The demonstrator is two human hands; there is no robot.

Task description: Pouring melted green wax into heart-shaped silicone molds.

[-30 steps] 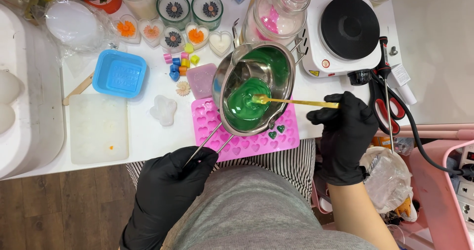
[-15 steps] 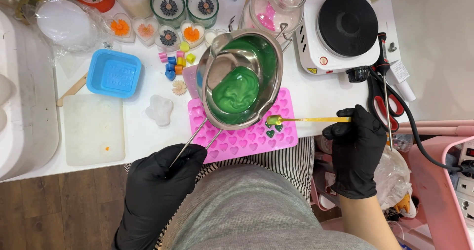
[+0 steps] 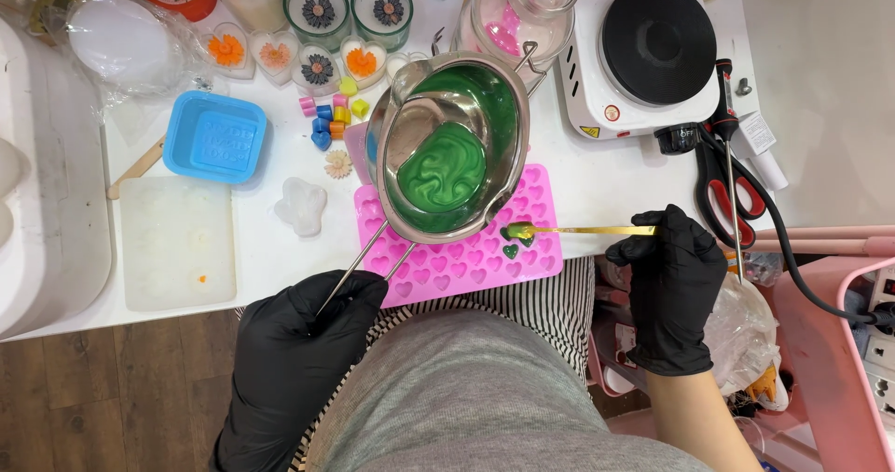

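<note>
Your right hand (image 3: 673,286) has carried the gold spoon (image 3: 576,232), pinched, onto the pink heart mould (image 3: 466,258) at centre frame; your left hand (image 3: 296,349) grips the handle of the steel pot (image 3: 447,146) of green wax above it.

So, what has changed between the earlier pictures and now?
The right hand took the small gold spoon out of the steel pot of green liquid and lowered it to the pink heart-shaped silicone mould. The left hand still grips the pot's wire handle.
</note>
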